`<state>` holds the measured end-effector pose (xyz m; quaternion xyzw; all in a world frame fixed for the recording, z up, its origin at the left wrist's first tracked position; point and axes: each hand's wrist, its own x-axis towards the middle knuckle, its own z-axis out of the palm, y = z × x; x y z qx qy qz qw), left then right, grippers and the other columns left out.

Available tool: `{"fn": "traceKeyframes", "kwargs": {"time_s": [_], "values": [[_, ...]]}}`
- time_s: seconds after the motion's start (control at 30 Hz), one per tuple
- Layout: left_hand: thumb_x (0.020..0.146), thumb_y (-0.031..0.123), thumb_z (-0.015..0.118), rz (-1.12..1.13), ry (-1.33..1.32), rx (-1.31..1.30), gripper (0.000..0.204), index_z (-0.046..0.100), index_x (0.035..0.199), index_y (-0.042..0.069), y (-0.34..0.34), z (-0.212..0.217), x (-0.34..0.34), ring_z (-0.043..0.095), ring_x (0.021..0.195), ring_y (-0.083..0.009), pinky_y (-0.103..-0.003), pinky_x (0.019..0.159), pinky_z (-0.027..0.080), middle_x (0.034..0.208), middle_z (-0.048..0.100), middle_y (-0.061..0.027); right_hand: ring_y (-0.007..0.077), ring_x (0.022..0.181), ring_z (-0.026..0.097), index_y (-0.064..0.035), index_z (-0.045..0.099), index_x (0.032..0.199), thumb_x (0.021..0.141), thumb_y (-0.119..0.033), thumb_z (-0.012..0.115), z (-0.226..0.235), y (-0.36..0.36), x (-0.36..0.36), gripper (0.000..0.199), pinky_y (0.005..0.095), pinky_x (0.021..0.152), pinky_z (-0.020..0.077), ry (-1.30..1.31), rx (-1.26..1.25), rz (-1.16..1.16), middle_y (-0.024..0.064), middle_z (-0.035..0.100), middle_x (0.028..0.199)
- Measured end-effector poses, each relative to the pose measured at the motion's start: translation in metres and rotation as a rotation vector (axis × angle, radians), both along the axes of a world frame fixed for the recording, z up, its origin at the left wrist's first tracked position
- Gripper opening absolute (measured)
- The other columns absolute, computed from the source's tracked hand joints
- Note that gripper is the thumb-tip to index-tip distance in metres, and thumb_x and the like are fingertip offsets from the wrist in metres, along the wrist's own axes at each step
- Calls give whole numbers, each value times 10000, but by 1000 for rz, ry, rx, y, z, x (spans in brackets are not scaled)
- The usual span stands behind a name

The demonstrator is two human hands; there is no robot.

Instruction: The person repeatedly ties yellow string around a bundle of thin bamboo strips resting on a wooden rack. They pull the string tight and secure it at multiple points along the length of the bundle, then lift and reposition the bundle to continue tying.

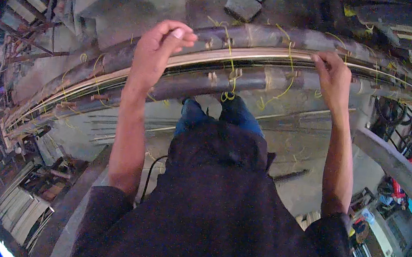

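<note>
Two long dark poles, the far pole and the near pole, stretch across in front of me. A bundle of long, thin pale strips, like split bamboo, lies between them. Yellow string loops around poles and strips at several places. My left hand is above the left part of the bundle, its fingers curled against the thumb. Whether anything is in them is hidden. My right hand has thumb and fingertips pinched together at the strips' right part; what they grip is too small to make out.
Two grey stone blocks lie beyond the poles. Loose thin rods are on the floor at left. A grey beam slants at right, near a red object. Stacked wooden strips stand at lower left.
</note>
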<state>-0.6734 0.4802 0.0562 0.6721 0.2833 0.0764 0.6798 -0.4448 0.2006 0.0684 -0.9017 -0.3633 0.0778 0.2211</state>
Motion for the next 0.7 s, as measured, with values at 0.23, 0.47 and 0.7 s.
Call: {"fn": "traceKeyframes", "kwargs": {"time_s": [0.23,0.47,0.7], "values": [[895,189,563,-271,0,160,209,616,999,15,-28,0,-2,637,900,-199,-310,802,486,934,658,-111,313,1014,540,-70,642,1009,819,-69,520,-32,-3,-6,226,397,858,434,-217,-110,220,130,602,1066],[851,243,564,-341,-21,698,298,616,970,-25,-45,-39,6,613,881,-357,-437,798,481,953,635,-197,161,871,576,-71,555,1204,850,-132,594,-107,30,-200,361,288,791,465,1556,432,-490,36,593,949],[830,219,559,-307,41,766,251,642,934,6,-52,-59,17,627,842,-366,-453,762,489,850,653,-206,329,856,631,-32,658,867,797,-110,577,113,116,-91,132,405,709,511,-11,-106,621,127,640,792]]}}
